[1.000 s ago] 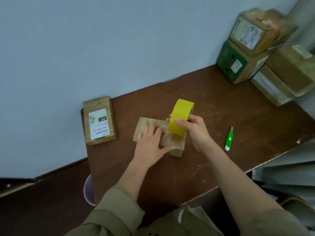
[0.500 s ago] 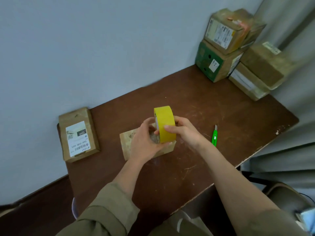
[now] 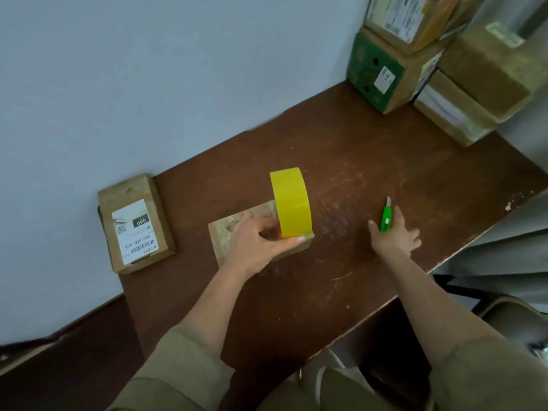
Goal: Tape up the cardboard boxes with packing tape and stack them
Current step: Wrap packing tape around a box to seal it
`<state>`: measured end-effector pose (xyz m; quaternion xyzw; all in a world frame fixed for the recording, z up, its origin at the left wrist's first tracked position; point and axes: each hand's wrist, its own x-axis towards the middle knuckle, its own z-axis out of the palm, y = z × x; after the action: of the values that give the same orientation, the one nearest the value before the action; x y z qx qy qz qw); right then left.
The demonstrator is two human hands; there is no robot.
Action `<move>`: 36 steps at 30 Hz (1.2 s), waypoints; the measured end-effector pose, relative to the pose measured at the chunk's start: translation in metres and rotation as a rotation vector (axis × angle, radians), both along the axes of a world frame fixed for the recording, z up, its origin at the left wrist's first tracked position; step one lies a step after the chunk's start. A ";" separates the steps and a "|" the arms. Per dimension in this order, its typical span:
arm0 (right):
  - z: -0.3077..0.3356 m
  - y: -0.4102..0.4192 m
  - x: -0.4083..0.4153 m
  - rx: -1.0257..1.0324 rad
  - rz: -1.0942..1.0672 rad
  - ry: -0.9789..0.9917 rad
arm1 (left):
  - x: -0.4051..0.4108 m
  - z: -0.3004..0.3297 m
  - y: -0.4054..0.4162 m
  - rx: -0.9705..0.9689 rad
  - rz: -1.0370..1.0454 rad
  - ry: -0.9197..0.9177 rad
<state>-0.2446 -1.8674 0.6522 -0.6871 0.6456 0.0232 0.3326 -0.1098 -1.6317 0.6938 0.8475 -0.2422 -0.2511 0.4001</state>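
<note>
Left hand: I see my left hand (image 3: 257, 247) reaching in from the lower left, forearm bare below a rolled khaki sleeve (image 3: 178, 372). Its thumb and fingers are curled round the lower edge of the tape roll (image 3: 292, 203), clamped on it.
Tape roll: yellow, standing on edge on the near right end of the small box (image 3: 237, 232).
Small box: flat cardboard, lying mid-table, partly under my left hand.
Right hand: my right hand (image 3: 393, 235) stretches out to the right, fingers spread and fairly straight, lying over the handle end of the cutter (image 3: 386, 216). I can't tell whether it grips the cutter yet; the fingers look apart.
Cutter: green, on the table (image 3: 341, 292), blade end pointing away from me.
Labelled box: a flat box with a white label (image 3: 135, 225) lies at the table's left edge by the wall, well apart from both hands.
Stack: several boxes (image 3: 430, 69) piled in the far right corner.
</note>
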 end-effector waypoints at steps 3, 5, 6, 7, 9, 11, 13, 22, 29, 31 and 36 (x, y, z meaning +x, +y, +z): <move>-0.015 0.001 -0.003 -0.087 0.009 -0.029 | 0.003 -0.002 0.002 0.015 -0.035 0.048; -0.020 0.004 -0.003 -0.135 -0.003 -0.063 | 0.003 -0.002 0.004 0.010 -0.048 0.079; -0.022 0.004 -0.003 -0.138 -0.020 -0.078 | 0.004 -0.002 0.005 0.005 -0.050 0.106; -0.021 0.004 -0.002 -0.129 -0.043 -0.087 | 0.003 -0.001 0.006 -0.003 -0.050 0.132; -0.017 0.004 0.000 -0.095 -0.075 -0.099 | 0.002 0.002 0.006 -0.034 -0.038 0.172; -0.012 0.003 0.003 -0.029 -0.073 -0.107 | 0.000 0.006 0.005 -0.054 -0.020 0.184; -0.005 0.007 0.009 0.081 -0.116 -0.197 | -0.001 0.009 0.004 -0.053 -0.009 0.191; 0.123 0.067 0.063 0.811 0.019 -0.877 | -0.005 0.014 0.002 -0.069 0.017 0.231; 0.148 0.092 0.081 0.631 0.328 -0.761 | -0.003 0.013 0.002 -0.063 0.006 0.216; 0.145 0.097 0.080 0.525 0.302 -0.799 | -0.002 0.011 0.001 -0.094 0.003 0.188; 0.147 0.095 0.077 0.488 0.230 -0.968 | -0.001 0.009 -0.002 -0.220 0.063 0.172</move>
<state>-0.1671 -1.7722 0.7994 -0.5884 0.3157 -0.1101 0.7362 -0.1112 -1.6337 0.7024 0.7810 -0.2064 -0.2821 0.5175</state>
